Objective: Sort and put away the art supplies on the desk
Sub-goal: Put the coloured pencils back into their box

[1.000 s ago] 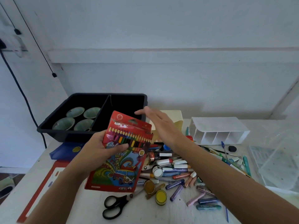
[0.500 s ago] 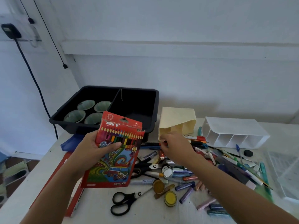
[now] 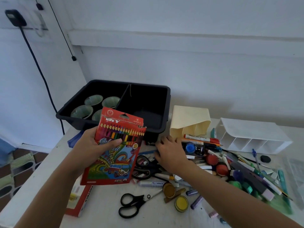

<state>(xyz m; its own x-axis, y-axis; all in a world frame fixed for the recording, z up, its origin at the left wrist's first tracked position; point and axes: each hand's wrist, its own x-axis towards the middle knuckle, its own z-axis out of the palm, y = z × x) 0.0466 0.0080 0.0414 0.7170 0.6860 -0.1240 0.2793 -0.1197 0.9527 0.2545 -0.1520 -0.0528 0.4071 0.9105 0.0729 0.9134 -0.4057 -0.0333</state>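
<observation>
- Head view: a red cardboard box of coloured pencils (image 3: pixel 115 155) is held upright, slightly tilted, above the near left part of the white desk (image 3: pixel 102 218), in front of a black plastic two-compartment tray (image 3: pixel 168 109).
- The box is gripped by the left hand (image 3: pixel 92 143): the thumb is laid across the printed front and the fingers are curled behind the left edge.
- The right hand (image 3: pixel 171 153) is lowered palm-down onto a heap of loose markers, crayons and paint pots (image 3: pixel 213 163), just in front of the tray's near right corner. Its fingers are loosely bent and spread, and it cannot be told whether anything is held beneath them.
- Four pale green bowls (image 3: pixel 93 100) are seen in the tray's left compartment.
- A cream plastic organiser (image 3: pixel 189 119) lies on its side just right of the tray, and a white plastic divided organiser (image 3: pixel 246 134) lies on its side further right.
- A red-capped marker (image 3: pixel 200 139) rests against the cream organiser, and a blue-lidded round pot (image 3: pixel 190 148) sits just beside the right hand.
- One pair of black-handled scissors (image 3: pixel 133 204) lies apart on the near desk, with a yellow round paint pot (image 3: pixel 181 203) close to its blades. A second black pair (image 3: pixel 144 169) is partly covered by the right wrist.
- A flat red box (image 3: pixel 83 201) lies on the desk below the held box, partly hidden by it.
</observation>
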